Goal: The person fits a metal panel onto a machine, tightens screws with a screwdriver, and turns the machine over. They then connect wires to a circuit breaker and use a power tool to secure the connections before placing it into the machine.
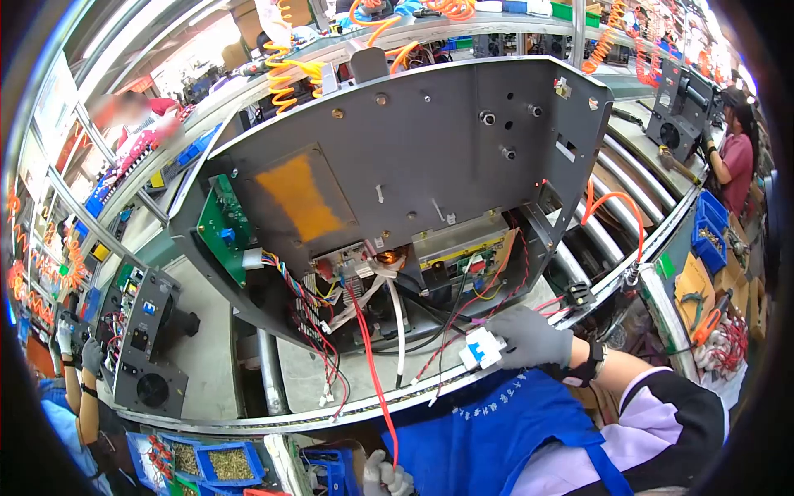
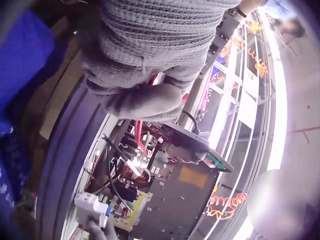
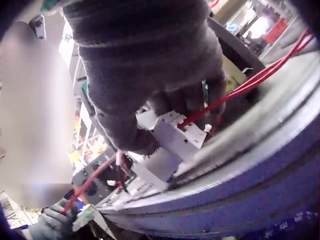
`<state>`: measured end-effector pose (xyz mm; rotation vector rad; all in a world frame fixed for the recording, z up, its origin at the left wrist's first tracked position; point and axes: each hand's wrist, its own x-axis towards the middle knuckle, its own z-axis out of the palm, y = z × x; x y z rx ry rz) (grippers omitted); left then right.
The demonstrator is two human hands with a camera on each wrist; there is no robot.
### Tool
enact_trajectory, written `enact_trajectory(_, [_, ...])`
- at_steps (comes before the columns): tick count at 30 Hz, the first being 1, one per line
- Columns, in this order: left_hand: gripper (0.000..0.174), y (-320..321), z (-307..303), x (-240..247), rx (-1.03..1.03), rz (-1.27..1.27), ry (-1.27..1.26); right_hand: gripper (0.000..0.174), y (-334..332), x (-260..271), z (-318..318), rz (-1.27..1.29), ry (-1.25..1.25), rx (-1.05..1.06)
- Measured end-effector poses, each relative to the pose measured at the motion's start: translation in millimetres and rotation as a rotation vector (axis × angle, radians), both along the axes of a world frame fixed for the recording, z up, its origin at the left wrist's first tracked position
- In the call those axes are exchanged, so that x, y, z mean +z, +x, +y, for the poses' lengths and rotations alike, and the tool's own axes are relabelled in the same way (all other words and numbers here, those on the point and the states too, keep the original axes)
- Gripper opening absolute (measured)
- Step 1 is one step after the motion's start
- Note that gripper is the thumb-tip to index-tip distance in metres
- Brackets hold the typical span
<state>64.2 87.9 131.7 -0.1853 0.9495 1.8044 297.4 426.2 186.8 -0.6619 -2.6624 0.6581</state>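
My gloved right hand (image 1: 533, 337) grips a white circuit breaker (image 1: 481, 349) with a blue lever, over the front edge of the workbench. In the right wrist view, a red wire pair runs up to the top of the breaker (image 3: 180, 137). Low in the head view, my gloved left hand (image 1: 386, 475) holds red wires (image 1: 376, 388) that stretch down from inside a large grey metal housing (image 1: 389, 157). The left wrist view shows curled fingers (image 2: 145, 102) around red wire, the wire's end hidden in the glove.
Loose wires with white connectors (image 1: 327, 398) hang over the housing's front. A green circuit board (image 1: 223, 223) stands at its left wall. Metal rollers (image 1: 600, 236) lie to the right. Blue bins of small parts (image 1: 230, 465) sit at lower left. Other people work at both sides.
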Motion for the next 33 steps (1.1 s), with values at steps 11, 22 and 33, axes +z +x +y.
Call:
enact_trajectory(11, [0.050,91.1,82.6,42.1,-0.443,0.621,0.123,0.080,-9.5,-18.6,-39.8,-0.014,0.077,-0.350])
enact_trajectory(22, [0.041,104.0,96.4,54.3,-0.643,1.473,0.164,0.054,5.3,7.0,-70.9,0.441,0.001,-0.386])
enact_trajectory(33, [0.045,13.2,16.0,-30.0,-0.349,0.774,0.093,0.036,-57.6,33.9,-84.1,0.585,-1.005,-0.112])
